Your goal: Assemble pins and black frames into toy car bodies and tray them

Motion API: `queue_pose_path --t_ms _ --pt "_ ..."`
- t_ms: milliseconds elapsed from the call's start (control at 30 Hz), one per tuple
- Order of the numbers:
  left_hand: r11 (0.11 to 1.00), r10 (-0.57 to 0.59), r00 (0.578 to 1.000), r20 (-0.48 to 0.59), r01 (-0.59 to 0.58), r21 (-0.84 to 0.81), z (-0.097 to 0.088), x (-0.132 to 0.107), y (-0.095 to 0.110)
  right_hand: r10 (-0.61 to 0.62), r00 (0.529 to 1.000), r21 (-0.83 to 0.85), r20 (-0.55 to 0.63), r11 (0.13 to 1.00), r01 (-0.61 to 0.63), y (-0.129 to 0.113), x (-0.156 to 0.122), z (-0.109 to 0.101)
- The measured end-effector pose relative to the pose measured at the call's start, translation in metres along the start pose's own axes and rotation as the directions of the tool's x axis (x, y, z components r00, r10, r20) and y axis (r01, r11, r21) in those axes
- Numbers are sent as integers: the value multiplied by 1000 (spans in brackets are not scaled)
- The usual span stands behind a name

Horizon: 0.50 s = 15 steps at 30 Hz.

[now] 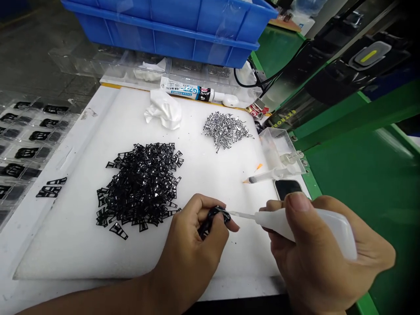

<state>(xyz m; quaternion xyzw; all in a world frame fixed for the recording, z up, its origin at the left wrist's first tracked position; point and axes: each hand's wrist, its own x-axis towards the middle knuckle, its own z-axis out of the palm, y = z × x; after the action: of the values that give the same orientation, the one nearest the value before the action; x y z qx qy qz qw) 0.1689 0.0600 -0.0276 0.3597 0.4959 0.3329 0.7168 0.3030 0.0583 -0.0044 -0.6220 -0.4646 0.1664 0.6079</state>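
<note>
My left hand (193, 245) pinches a small glossy black plastic part (206, 224) between thumb and fingers, hiding much of it. My right hand (323, 267) is wrapped round a white squeeze bottle (334, 225) with a long thin nozzle. The nozzle points left, and its tip is at the black part; whether it touches I cannot tell. Left of my hands, a pile of small black trapezoid frames (141, 186) lies on the white board (75, 245). Farther back on the board is a heap of small shiny metal pieces (226, 130).
A crumpled white tissue (164, 109) and a labelled tube (188, 91) lie toward the back, before a blue bin (170, 26). At right are a syringe (265, 176), a clear box (278, 144) and a phone (288, 189). Clear trays (33, 135) hold black parts at left.
</note>
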Motion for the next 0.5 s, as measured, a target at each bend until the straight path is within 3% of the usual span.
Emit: queue_pose_path --t_ms 167,500 --pt "999 28 999 -25 -27 25 1 -1 0 17 998 -73 -60 997 -21 -2 -1 2" --pt "998 32 998 -48 -29 64 0 1 1 48 998 -75 -49 996 -52 -3 -1 4"
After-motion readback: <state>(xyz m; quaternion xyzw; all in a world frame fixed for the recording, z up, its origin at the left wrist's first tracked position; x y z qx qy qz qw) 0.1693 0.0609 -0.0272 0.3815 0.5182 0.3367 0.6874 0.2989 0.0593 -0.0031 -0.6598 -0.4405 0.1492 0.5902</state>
